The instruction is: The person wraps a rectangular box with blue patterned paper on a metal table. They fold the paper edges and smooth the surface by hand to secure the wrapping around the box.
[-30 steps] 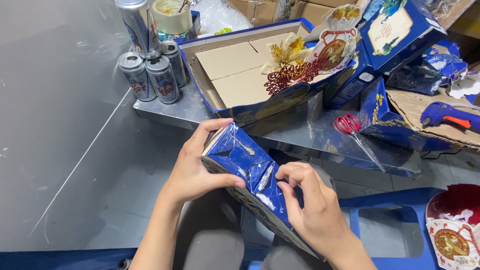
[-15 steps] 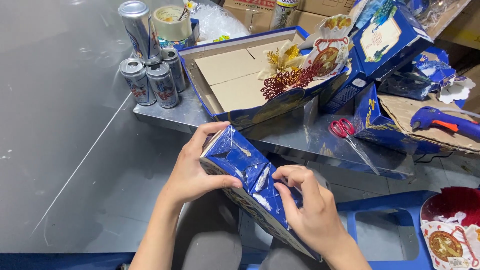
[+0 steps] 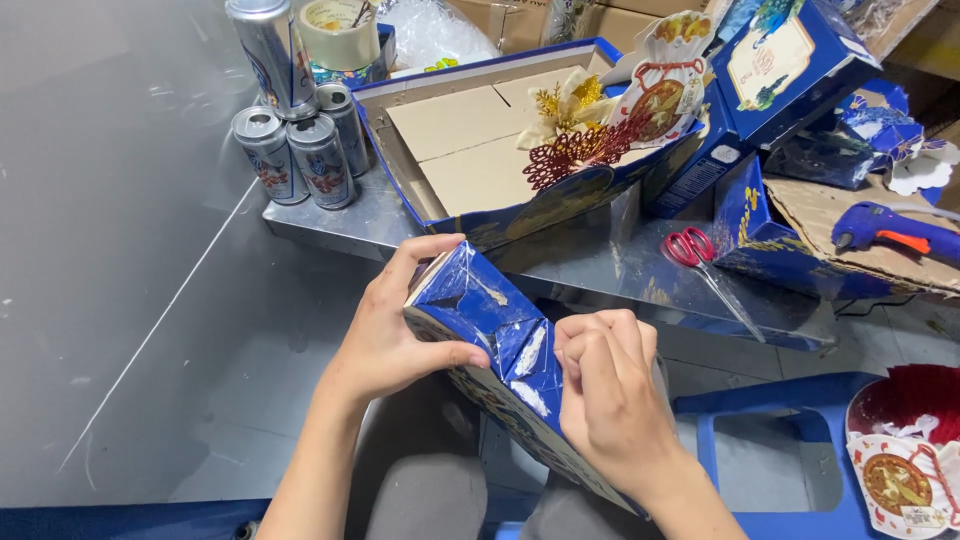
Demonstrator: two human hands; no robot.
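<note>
I hold a blue printed cardboard box (image 3: 480, 310) over my lap, its folded end flaps facing up with torn white patches. My left hand (image 3: 395, 335) grips the box's left end, fingers over the top edge and thumb across the side. My right hand (image 3: 610, 395) is curled on the right part of the flaps, fingertips pressing the blue card down. The lower part of the box is hidden behind my right hand and wrist.
A low metal table (image 3: 600, 265) holds an open blue tray box (image 3: 470, 150) with gold and red paper ornaments (image 3: 590, 130), several drink cans (image 3: 300, 150), a tape roll (image 3: 340, 35), red scissors (image 3: 700, 255), a blue glue gun (image 3: 885, 230) and more blue boxes (image 3: 790, 60). A blue stool (image 3: 770, 430) stands at the right.
My right hand has curled tighter onto the flaps, fingers drawn in toward the box's middle. The left hand keeps its grip. The view has shifted slightly.
</note>
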